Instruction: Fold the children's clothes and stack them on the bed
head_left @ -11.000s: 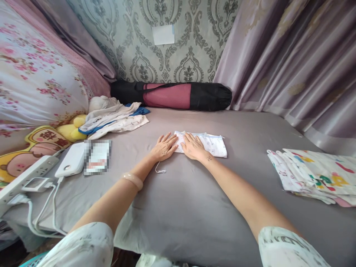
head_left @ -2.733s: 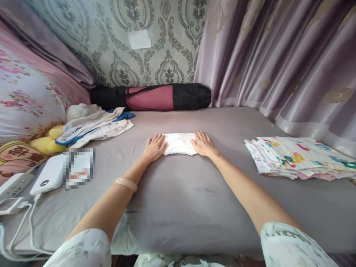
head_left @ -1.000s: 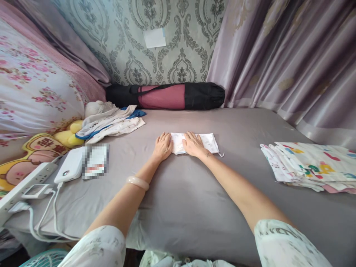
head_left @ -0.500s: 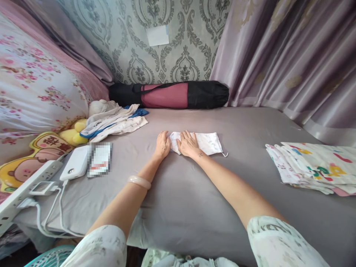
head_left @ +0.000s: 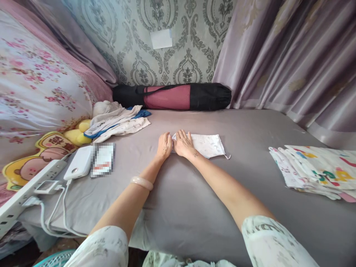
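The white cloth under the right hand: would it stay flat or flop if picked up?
Probably flop: the white cloth lies low, with soft, slightly uneven edges. It looks small and thin, so likely light. The string at its corner would probably dangle.

The head view looks from the person's head, at the six o'clock edge of the bed [head_left: 200, 207], forward toward twelve and down. The forearms [head_left: 225, 189] show nearer, at seven and five o'clock; left hand [head_left: 164, 145] and right hand [head_left: 183, 144] lie mid-depth, near the dial's centre; the wall [head_left: 180, 55] stands farthest, at twelve.
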Demonstrator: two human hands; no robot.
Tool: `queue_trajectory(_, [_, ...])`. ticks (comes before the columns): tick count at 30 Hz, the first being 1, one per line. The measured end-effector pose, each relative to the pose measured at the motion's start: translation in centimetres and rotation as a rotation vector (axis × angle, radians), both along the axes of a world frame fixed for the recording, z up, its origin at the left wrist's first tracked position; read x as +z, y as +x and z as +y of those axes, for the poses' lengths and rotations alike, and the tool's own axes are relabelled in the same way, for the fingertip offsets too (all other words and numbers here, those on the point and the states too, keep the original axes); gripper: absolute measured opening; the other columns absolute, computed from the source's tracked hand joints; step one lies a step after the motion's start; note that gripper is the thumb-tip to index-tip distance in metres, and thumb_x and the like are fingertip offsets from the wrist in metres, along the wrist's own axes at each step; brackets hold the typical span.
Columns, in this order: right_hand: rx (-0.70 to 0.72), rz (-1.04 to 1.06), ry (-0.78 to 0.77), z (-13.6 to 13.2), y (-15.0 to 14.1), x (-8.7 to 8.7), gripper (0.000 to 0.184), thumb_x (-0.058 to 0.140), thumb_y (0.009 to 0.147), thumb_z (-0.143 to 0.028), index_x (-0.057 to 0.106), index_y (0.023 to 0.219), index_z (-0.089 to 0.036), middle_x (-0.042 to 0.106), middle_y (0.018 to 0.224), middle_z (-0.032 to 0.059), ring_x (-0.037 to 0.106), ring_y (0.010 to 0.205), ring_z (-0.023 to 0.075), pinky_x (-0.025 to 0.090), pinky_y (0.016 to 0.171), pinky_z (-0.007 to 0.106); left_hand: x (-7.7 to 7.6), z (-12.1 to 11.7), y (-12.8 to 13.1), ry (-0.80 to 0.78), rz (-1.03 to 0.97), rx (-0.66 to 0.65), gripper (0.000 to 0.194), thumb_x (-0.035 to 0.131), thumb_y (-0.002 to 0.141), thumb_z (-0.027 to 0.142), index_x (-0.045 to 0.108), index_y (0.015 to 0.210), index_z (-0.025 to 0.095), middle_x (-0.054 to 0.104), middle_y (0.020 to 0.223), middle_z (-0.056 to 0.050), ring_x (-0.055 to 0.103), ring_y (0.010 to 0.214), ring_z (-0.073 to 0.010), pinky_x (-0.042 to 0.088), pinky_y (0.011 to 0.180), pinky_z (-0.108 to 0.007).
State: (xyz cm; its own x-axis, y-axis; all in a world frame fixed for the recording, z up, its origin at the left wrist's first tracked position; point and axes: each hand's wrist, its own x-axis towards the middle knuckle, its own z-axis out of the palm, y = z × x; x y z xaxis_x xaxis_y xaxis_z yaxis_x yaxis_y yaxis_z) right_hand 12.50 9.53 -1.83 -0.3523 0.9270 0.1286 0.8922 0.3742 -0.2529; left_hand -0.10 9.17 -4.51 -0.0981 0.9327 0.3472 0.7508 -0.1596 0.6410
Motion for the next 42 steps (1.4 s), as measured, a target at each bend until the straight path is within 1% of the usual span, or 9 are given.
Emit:
queue_trajectory(6, [-0.027, -0.005, -0.037, 0.1, -0.7, -0.7, 0.060, 0.021, 0.101, -0.037, 0.033, 0.148, -0.003, 0.030, 0.156, 0.0168, 0.023, 0.145, 0.0263, 0.011, 0.117, 0.044, 0.5, -0.2, 0.2, 0.004, -0.039, 0.026, 0.042, 0.024, 0.099, 0.031, 0.059, 0.115, 0.015, 0.063, 0.122, -0.014, 0.054, 0.122, -0.0233, 0.039, 0.109, -0.041])
queue_trajectory(10, [-0.025, -0.019, -0.054, 0.1, -0.6, -0.4, 0.060, 0.021, 0.100, -0.036, 0.032, 0.149, -0.002, 0.030, 0.156, 0.0167, 0.022, 0.145, 0.0266, 0.011, 0.118, 0.045, 0.6, -0.3, 0.3, 0.000, -0.048, 0.029, 0.043, 0.024, 0.099, 0.032, 0.060, 0.114, 0.015, 0.064, 0.121, -0.014, 0.055, 0.121, -0.0236, 0.039, 0.108, -0.041])
queue_trajectory(17, [0.047, -0.047, -0.098, -0.3, -1.9, 0.3, 0.060, 0.020, 0.098, -0.029, 0.024, 0.152, -0.001, 0.019, 0.160, 0.0154, 0.011, 0.148, 0.0264, 0.005, 0.119, 0.047, 0.8, -0.4, 0.1, 0.001, -0.100, 0.028, 0.048, 0.018, 0.100, 0.035, 0.060, 0.114, 0.016, 0.064, 0.122, -0.014, 0.054, 0.123, -0.0232, 0.038, 0.109, -0.041])
queue_trajectory(23, [0.045, -0.053, -0.140, -0.6, -2.4, -0.4, 0.061, 0.020, 0.097, -0.028, 0.023, 0.152, -0.001, 0.018, 0.161, 0.0137, 0.008, 0.149, 0.0248, 0.007, 0.119, 0.044, 0.7, -0.3, -0.1, -0.004, -0.144, 0.031, 0.051, 0.017, 0.100, 0.037, 0.058, 0.120, 0.014, 0.061, 0.128, -0.015, 0.052, 0.126, -0.0232, 0.036, 0.111, -0.041])
queue_trajectory(29, [0.064, 0.020, -0.171, -0.3, -2.3, -0.1, 0.062, 0.020, 0.098, -0.031, 0.025, 0.151, 0.000, 0.019, 0.160, 0.0144, 0.008, 0.149, 0.0258, 0.007, 0.120, 0.046, 0.4, -0.3, -0.4, -0.015, -0.171, 0.024, 0.053, 0.017, 0.100, 0.040, 0.057, 0.124, 0.015, 0.059, 0.133, -0.014, 0.050, 0.129, -0.0236, 0.036, 0.111, -0.043])
queue_trajectory(32, [0.113, 0.126, -0.193, 0.1, -1.1, 0.5, 0.063, 0.016, 0.099, -0.036, 0.022, 0.153, -0.002, 0.017, 0.161, 0.0132, 0.011, 0.149, 0.0243, 0.011, 0.120, 0.043, 0.2, -0.2, -0.5, -0.006, -0.163, 0.005, 0.056, 0.015, 0.100, 0.043, 0.056, 0.126, 0.016, 0.058, 0.134, -0.013, 0.050, 0.129, -0.0230, 0.037, 0.111, -0.042])
queue_trajectory(35, [0.098, 0.173, -0.097, 0.2, 1.5, 1.1, 0.061, 0.017, 0.099, -0.035, 0.022, 0.153, -0.006, 0.019, 0.161, 0.0117, 0.012, 0.148, 0.0214, 0.011, 0.120, 0.041, 0.0, -0.1, -0.3, 0.017, -0.063, -0.040, 0.057, 0.014, 0.100, 0.044, 0.054, 0.129, 0.015, 0.058, 0.135, -0.014, 0.049, 0.130, -0.0228, 0.036, 0.112, -0.042])
queue_trajectory(39, [0.029, 0.052, -0.031, -0.2, 6.1, 1.0, 0.058, 0.021, 0.100, -0.035, 0.029, 0.152, -0.011, 0.021, 0.160, 0.0120, 0.012, 0.148, 0.0257, 0.006, 0.118, 0.052, -0.1, -0.5, 0.7, 0.013, 0.193, -0.123, 0.053, 0.020, 0.100, 0.041, 0.049, 0.137, 0.017, 0.052, 0.143, -0.010, 0.036, 0.140, -0.0242, 0.026, 0.116, -0.045])
queue_trajectory(42, [0.014, -0.022, -0.024, -0.6, 8.4, 0.2, 0.057, 0.022, 0.100, -0.038, 0.033, 0.151, -0.014, 0.022, 0.160, 0.0120, 0.014, 0.148, 0.0274, 0.006, 0.117, 0.055, 0.1, -1.1, 1.3, -0.022, 0.372, -0.229, 0.052, 0.024, 0.100, 0.043, 0.043, 0.144, 0.022, 0.044, 0.150, -0.006, 0.026, 0.145, -0.0251, 0.018, 0.118, -0.049])
